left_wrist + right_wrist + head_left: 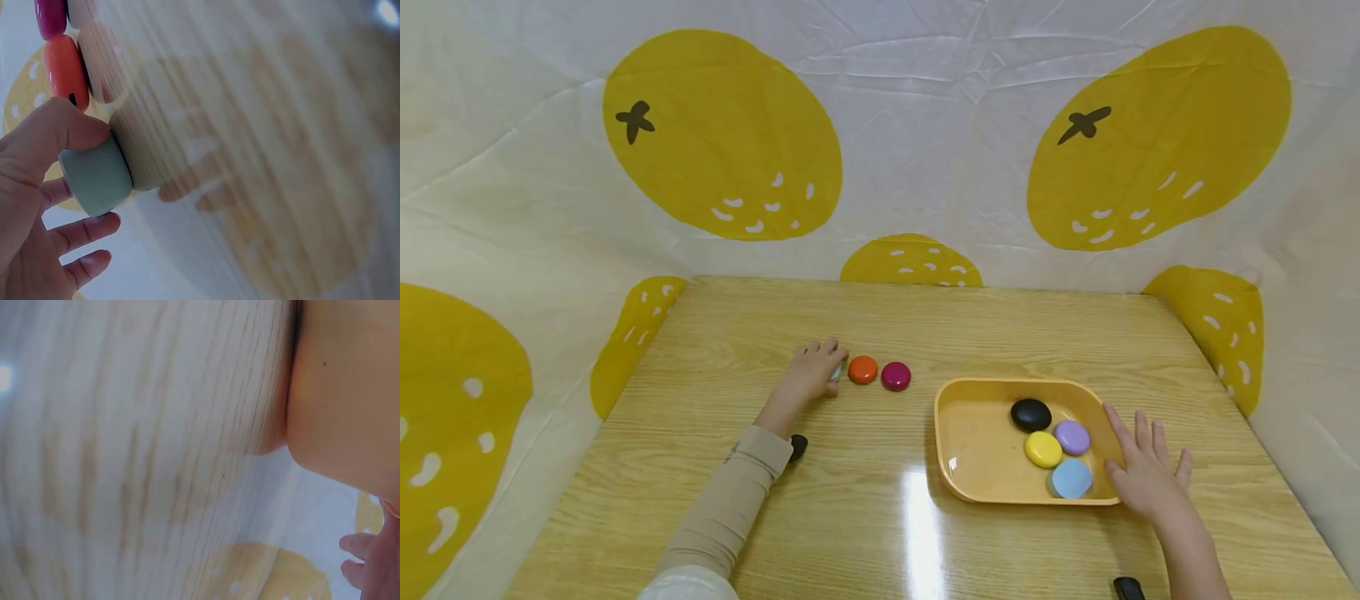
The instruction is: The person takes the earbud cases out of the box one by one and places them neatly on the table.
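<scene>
My left hand (811,372) is at the left end of a row of glossy rounded pieces, pinching a pale green piece (99,178) between thumb and fingers; the piece appears to stand on the table. Beside it lie an orange piece (862,370) and a magenta piece (896,376). At the right end of a yellow-orange tray (977,442), my right hand (1152,482) touches the rim with its fingers spread. Inside the tray are a black piece (1031,414), a purple piece (1072,437), a yellow piece (1043,449) and a light blue piece (1071,479).
The wooden table (850,517) is enclosed by a white cloth (925,125) with yellow fruit prints at the back and sides. A small black object (798,447) shows by the left wrist, and another black object (1128,588) by the right forearm.
</scene>
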`<move>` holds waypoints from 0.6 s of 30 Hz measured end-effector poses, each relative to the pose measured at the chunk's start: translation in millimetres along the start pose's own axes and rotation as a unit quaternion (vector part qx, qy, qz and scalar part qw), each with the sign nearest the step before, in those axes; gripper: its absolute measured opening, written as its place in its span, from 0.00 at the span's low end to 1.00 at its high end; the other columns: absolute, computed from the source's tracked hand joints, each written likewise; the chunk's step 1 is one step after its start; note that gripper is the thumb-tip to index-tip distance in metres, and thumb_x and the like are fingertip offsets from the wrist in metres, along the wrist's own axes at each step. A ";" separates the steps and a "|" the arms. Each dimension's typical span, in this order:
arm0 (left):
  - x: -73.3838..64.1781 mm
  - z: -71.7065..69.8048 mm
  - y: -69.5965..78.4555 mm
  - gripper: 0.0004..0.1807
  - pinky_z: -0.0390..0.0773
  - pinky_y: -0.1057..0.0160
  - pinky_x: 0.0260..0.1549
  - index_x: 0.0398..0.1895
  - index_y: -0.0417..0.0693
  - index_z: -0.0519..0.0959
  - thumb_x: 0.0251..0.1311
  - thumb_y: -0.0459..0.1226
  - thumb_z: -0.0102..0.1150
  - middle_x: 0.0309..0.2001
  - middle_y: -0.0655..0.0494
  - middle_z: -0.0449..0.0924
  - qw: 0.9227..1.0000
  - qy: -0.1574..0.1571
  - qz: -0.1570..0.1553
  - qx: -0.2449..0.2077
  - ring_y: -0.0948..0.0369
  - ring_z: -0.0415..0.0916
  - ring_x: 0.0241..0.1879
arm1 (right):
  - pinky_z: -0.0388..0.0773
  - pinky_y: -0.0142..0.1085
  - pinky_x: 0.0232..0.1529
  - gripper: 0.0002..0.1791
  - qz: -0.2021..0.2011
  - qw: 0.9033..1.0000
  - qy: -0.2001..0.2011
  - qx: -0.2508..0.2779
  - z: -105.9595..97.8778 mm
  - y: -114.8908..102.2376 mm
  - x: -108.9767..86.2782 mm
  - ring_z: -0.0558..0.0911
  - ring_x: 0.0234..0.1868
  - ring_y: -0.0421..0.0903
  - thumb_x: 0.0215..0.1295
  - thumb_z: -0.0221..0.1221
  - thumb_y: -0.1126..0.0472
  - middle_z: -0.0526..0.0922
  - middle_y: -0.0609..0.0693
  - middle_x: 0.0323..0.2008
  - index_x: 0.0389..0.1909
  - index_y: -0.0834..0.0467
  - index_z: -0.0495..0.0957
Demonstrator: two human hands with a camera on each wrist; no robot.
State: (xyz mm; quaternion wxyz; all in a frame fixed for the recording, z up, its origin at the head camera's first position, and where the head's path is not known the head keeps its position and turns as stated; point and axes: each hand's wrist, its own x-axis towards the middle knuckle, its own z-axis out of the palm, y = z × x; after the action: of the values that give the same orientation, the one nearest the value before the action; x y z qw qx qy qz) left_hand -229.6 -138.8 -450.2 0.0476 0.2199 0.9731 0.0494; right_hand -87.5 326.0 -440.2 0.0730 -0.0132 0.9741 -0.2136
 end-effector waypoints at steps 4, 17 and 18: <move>0.2 -0.5 -0.2 0.27 0.65 0.48 0.48 0.53 0.50 0.69 0.48 0.42 0.67 0.51 0.48 0.64 1.000 -0.011 -0.005 -0.001 0.47 0.64 0.49 | 0.12 0.66 0.49 0.42 0.000 1.000 0.001 0.000 0.3 0.1 0.2 0.23 0.64 0.68 0.64 0.44 0.61 0.26 0.71 0.66 0.71 0.43 0.29; 2.6 -2.8 1.5 0.36 0.56 0.42 0.57 0.64 0.54 0.62 0.50 0.45 0.63 0.66 0.45 0.55 0.998 -0.023 -0.048 -0.027 0.44 0.56 0.62 | 0.12 0.66 0.49 0.42 -0.001 1.000 0.006 0.003 2.0 0.8 -0.7 0.24 0.64 0.68 0.64 0.44 0.62 0.27 0.72 0.66 0.71 0.43 0.30; 2.9 -6.0 4.4 0.37 0.56 0.42 0.57 0.65 0.54 0.62 0.50 0.46 0.62 0.67 0.45 0.54 0.998 -0.019 -0.048 -0.026 0.45 0.55 0.63 | 0.12 0.66 0.49 0.42 -0.001 1.000 0.006 0.003 1.9 0.8 -0.7 0.23 0.64 0.68 0.64 0.44 0.62 0.27 0.72 0.66 0.71 0.43 0.30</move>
State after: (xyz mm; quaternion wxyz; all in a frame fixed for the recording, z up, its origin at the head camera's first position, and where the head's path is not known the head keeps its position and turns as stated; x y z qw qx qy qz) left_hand -231.1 -134.1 -443.9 0.0743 0.1728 0.9798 0.0683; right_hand -86.5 326.0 -442.1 0.0671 -0.0123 0.9738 -0.2169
